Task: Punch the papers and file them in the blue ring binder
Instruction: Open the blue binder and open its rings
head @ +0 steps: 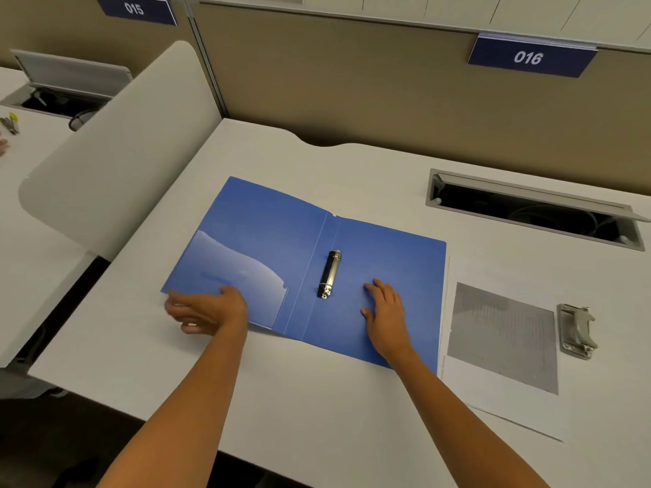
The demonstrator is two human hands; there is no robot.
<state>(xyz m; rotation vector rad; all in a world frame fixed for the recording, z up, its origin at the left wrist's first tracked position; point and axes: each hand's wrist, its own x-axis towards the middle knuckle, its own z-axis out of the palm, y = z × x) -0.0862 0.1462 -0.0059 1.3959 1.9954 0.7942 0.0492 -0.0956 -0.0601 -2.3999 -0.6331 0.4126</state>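
Head view: blue ring binder open; papers at 3 o'clock of flat, spread-fingered right hand, nearer than open left hand.

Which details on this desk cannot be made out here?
Head view:
- Printed white paper sheets: text too small and blurred; left edge tucked under the open blue ring binder.
- Sheet count: stack seen from above.
- Open cable tray: contents in shadow.
- Left hand: fingertips motion-blurred.
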